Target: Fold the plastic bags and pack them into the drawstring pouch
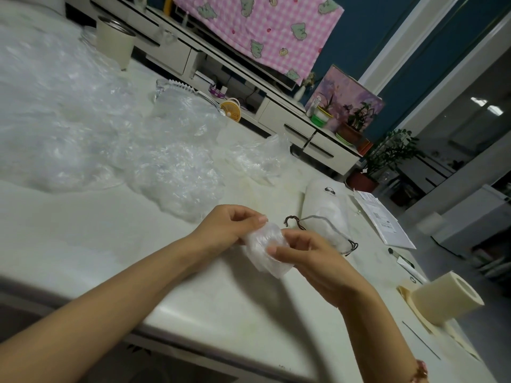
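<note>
Clear plastic, head view: one folded bag (262, 251) held over the surface (132, 233), pinched between my left grip (235, 225) and right grip (312, 261), both clamped on its upper end, the lower end hanging free. Drawstring pouch (329, 205) lies just beyond the right grip, long axis running away from me, corded mouth nearest; the right grip is the closer. Loose bags (83, 128) heaped well apart, far left.

Head-worn view, tilted, down onto table (83, 244)
</note>
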